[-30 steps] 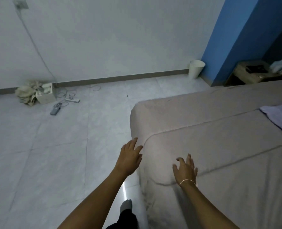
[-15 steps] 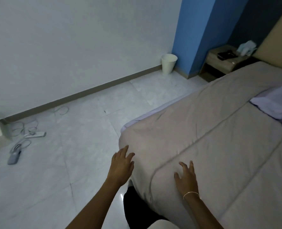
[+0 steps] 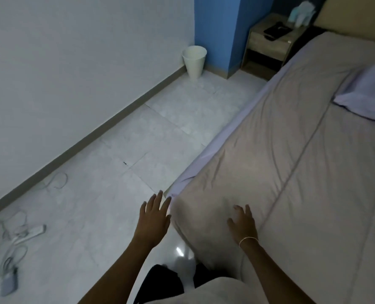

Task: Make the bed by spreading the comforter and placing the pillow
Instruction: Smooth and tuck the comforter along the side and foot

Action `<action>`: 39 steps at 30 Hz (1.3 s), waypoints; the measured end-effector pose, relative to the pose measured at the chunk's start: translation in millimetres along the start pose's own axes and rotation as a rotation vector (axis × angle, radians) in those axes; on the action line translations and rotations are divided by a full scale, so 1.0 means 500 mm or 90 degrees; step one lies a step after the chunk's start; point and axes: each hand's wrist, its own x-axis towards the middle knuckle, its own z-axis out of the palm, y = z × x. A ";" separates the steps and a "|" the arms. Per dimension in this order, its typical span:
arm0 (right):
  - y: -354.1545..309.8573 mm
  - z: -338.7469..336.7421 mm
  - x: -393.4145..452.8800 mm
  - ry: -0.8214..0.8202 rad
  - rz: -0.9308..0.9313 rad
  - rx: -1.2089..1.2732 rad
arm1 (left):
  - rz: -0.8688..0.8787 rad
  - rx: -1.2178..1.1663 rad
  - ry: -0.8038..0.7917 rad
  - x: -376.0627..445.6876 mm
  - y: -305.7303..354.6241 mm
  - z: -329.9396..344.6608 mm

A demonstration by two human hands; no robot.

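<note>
Comforter (image 3: 291, 163), beige and quilted, lies spread over the bed with its near corner under the flat, open-fingered right hand (image 3: 243, 222), while the left hand (image 3: 154, 218) hovers open beside the edge; smoothing outward should flatten remaining creases toward the lilac pillow (image 3: 366, 95).

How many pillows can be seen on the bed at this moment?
1. The pillow lies on the comforter at the right edge of the view, near the headboard. The frame cuts it off, so another may be hidden there.
</note>
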 end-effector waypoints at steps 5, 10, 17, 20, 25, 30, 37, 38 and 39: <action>-0.068 0.052 0.041 0.056 0.085 0.064 | 0.148 0.053 -0.094 0.120 -0.082 0.025; -0.115 0.107 0.026 0.133 0.228 0.146 | 0.320 0.096 -0.178 0.237 -0.146 0.057; -0.153 0.264 0.045 0.114 0.318 0.176 | 0.411 0.106 -0.271 0.359 -0.193 0.206; -0.149 0.316 0.098 0.124 0.293 0.158 | 0.401 0.074 -0.270 0.403 -0.177 0.294; -0.095 0.423 0.239 0.125 0.204 0.016 | 0.302 -0.003 -0.163 0.476 -0.127 0.443; -0.068 0.534 0.283 0.224 0.233 -0.089 | 0.236 -0.044 -0.067 0.506 -0.114 0.532; -0.084 0.563 0.253 0.230 0.221 -0.136 | 0.275 -0.141 0.014 0.488 -0.159 0.548; -0.095 0.574 0.242 0.219 0.220 -0.132 | 0.270 -0.141 0.008 0.483 -0.172 0.548; -0.106 0.586 0.231 0.206 0.216 -0.126 | 0.262 -0.141 0.001 0.480 -0.183 0.548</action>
